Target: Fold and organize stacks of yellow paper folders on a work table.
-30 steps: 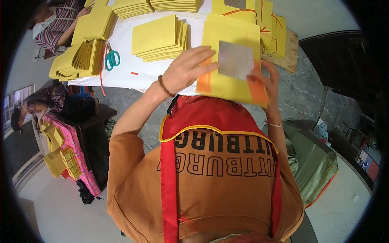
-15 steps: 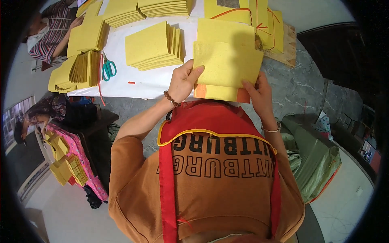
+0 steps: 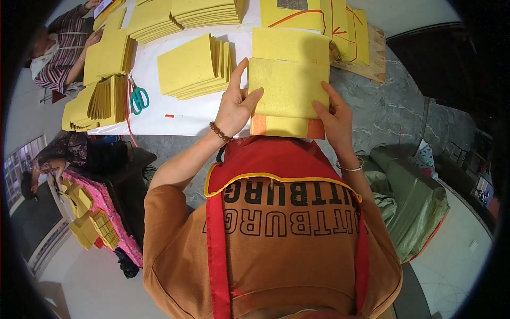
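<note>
Gripping the folded yellow piece (image 3: 289, 87) from both sides, I have the left hand (image 3: 232, 108) on its left edge, thumb on top and forefinger pointing up alongside, and the right hand (image 3: 337, 123) on its right edge, thumb near the lower corner. The piece sits between the two hands, just ahead of the body, and neither is clearly nearer. Its top panel is longest from hand to hand; orange strips (image 3: 315, 129) show at the near corners. Another yellow panel (image 3: 289, 43) shows past the far edge, but I can't tell whether it is joined. Farther out, on the white-covered desk (image 3: 154, 123), a folded yellow stack (image 3: 186, 66) lies ahead and left, closer to the left hand. Left of that I see teal-handled scissors (image 3: 139, 101); red-tied yellow bundles (image 3: 362, 43) sit ahead and right.
</note>
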### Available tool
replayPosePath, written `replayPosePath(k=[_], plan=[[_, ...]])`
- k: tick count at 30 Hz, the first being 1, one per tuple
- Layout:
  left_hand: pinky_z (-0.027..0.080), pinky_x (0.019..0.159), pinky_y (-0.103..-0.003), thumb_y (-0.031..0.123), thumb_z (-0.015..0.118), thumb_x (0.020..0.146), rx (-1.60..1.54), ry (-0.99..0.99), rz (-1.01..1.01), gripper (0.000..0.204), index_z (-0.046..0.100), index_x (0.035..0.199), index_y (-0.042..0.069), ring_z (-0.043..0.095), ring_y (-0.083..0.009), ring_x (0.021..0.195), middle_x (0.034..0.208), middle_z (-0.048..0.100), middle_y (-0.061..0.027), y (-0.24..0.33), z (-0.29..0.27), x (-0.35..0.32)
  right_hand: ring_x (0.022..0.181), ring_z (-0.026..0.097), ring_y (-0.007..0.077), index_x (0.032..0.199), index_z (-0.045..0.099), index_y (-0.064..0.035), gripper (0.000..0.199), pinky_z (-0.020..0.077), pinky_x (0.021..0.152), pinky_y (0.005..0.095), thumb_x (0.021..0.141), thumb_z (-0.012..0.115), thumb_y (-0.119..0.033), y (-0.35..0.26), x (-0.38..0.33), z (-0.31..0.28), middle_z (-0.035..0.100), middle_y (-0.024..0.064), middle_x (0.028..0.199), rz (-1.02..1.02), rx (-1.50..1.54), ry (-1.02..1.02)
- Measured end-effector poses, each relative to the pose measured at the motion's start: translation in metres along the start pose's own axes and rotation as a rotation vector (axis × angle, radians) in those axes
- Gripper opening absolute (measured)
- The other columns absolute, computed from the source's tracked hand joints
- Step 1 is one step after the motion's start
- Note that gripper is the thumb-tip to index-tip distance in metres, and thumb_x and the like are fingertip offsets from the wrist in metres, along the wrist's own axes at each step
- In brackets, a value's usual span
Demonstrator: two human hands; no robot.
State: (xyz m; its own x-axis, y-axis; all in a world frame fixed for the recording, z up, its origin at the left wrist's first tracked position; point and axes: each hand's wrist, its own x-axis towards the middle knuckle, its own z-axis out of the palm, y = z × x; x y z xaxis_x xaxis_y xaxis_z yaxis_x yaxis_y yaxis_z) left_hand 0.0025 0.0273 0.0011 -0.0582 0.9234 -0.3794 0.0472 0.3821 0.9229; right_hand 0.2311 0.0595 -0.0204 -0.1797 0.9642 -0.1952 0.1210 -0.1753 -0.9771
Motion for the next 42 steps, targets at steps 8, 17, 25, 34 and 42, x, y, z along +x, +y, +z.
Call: replayPosePath(k=[8,17,25,34,42], plan=[[0.032,0.049,-0.022,0.005,0.057,0.085,0.057,0.054,0.114,0.069,0.017,0.141,0.005,0.038,-0.0063,0.051,0.058,0.048,0.0006,0.001,-0.001,-0.002,0.089,0.06,0.0121,0.122,0.051,0.0007,0.045,0.0469,0.076,0.0256,0.08,0.062,-0.009,0.005,0.004,-0.001,0.064,0.015,0.103,-0.028,-0.125,0.015],[0.035,0.091,-0.041,0.023,0.059,0.082,0.978,-0.015,0.967,0.049,0.046,0.125,0.004,0.045,-0.0305,0.112,0.118,0.051,-0.0148,0.042,0.033,0.004,0.09,0.06,0.0132,0.122,0.052,0.0007,0.045,0.047,0.077,0.0266,0.08,0.063,-0.01,0.006,0.004,0.001,0.064,0.0158,0.104,-0.037,-0.088,0.053],[0.023,0.102,-0.048,0.044,0.054,0.082,1.289,-0.102,0.819,0.064,0.036,0.135,0.013,0.03,-0.0314,0.126,0.137,0.034,-0.0136,-0.004,0.042,0.021,0.105,0.057,0.0231,0.122,0.051,-0.0009,0.045,0.0442,0.086,0.037,0.081,0.061,-0.018,-0.023,-0.01,-0.001,0.054,0.0138,0.122,-0.19,-0.63,0.089],[0.026,0.099,-0.048,0.045,0.057,0.078,0.964,-0.21,0.922,0.063,0.044,0.128,0.008,0.035,-0.0335,0.121,0.132,0.04,-0.015,0.003,0.021,0.022,0.134,0.023,0.0287,0.137,0.031,-0.006,0.055,0.0128,0.101,0.0624,0.091,0.041,-0.034,0.003,-0.009,0.019,0.026,0.0114,0.145,-0.46,-1.071,-0.094],[0.047,0.073,-0.038,0.022,0.062,0.072,1.545,0.122,1.136,0.048,0.053,0.113,-0.002,0.056,-0.0321,0.093,0.105,0.056,-0.0215,-0.001,0.06,0.009,0.129,0.033,0.0235,0.139,0.026,-0.0053,0.054,0.0228,0.106,0.038,0.098,0.021,-0.039,-0.012,0.008,-0.018,0.037,0.0132,0.139,-0.113,0.011,-0.16]])
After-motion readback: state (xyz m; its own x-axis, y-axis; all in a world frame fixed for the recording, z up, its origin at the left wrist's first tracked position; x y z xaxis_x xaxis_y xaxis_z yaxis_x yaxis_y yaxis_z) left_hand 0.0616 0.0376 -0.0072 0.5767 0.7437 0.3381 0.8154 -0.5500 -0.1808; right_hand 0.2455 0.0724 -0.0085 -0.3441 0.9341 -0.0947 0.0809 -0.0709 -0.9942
